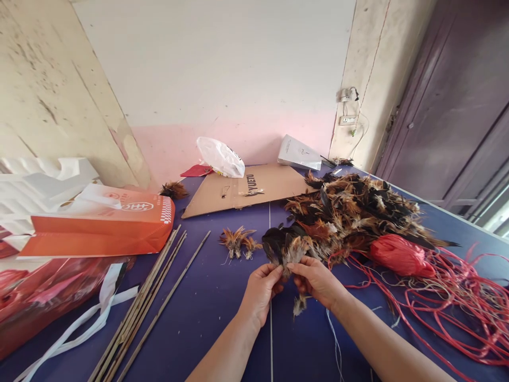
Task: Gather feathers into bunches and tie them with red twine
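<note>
A bunch of black and brown feathers [283, 245] is held upright over the blue table, its quill ends pinched between my two hands. My left hand [262, 286] closes thumb and fingers on the base of the black feathers. From the other side, my right hand [312, 276] pinches the lighter brown feathers against them. A small feather tuft [300, 304] hangs below my right fingers. Just beyond my left hand lie small tied feather tufts [236, 241]. A large heap of loose feathers [350, 212] spreads behind and right of my right hand.
Red plastic twine [449, 302] tangles at the right beside a red bundle [401, 255]. Thin sticks [147, 302] lie at the left near an orange paper bag [103, 228]. A flat cardboard sheet [270, 185], a white plastic bag [220, 156] and a silvery package [298, 153] are at the back.
</note>
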A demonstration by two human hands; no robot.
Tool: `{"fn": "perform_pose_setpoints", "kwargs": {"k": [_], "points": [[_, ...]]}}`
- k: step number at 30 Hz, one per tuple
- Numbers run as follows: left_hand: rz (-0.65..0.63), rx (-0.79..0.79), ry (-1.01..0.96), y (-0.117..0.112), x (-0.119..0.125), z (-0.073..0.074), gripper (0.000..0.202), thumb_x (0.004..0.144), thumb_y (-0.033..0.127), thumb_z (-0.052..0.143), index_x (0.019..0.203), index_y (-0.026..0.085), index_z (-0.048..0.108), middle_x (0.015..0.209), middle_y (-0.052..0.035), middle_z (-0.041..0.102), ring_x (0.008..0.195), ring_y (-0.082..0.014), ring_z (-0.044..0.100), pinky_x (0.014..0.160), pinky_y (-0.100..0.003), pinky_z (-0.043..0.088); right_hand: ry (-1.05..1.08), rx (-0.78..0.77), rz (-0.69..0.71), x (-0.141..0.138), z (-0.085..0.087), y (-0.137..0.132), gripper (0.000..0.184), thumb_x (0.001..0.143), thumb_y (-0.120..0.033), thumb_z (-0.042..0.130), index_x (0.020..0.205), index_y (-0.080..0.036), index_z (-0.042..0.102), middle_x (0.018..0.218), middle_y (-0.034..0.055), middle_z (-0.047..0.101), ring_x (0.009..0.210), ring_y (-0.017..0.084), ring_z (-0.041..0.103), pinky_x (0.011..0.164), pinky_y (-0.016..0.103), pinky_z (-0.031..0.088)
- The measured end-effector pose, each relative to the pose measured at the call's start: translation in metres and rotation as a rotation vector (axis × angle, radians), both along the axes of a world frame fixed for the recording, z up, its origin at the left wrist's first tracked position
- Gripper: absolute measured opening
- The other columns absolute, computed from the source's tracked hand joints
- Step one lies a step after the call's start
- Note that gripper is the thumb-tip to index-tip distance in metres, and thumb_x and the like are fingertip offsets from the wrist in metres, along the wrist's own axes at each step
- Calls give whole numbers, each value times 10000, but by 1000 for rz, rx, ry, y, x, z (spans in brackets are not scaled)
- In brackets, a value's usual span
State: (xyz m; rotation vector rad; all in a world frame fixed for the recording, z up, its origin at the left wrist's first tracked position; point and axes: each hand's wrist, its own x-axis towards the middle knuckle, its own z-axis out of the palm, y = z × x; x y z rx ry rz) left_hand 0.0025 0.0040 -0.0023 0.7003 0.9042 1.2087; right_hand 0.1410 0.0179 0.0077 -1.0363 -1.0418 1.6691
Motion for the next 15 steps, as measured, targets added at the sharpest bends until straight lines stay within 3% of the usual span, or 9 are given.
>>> {"fn": "perform_pose_setpoints", "kwargs": {"k": [8,11,15], "points": [[9,-35,-24,2,-5,3,194,642,279,689,719,125,601,715,-50,657,634,-118,614,539,-184,463,92,33,-117,3,1,5,266,596,-296,687,630,-148,468,480,-67,428,409,37,369,374,166,250],[30,-51,35,3,-6,4,210,646,291,684,731,123,589,746,-78,669,647,-137,630,532,-188,473,-16,83,-97,6,-1,6,258,632,-330,652,616,-149,468,443,-70,413,392,39,347,371,173,242],[-8,-29,127,-1,-2,6,231,622,294,700,727,125,584,640,-48,643,611,-160,639,504,-200,478,-255,179,-97,3,-5,5,247,667,-355,610,613,-140,500,408,-64,413,372,45,334,366,183,243]]}}
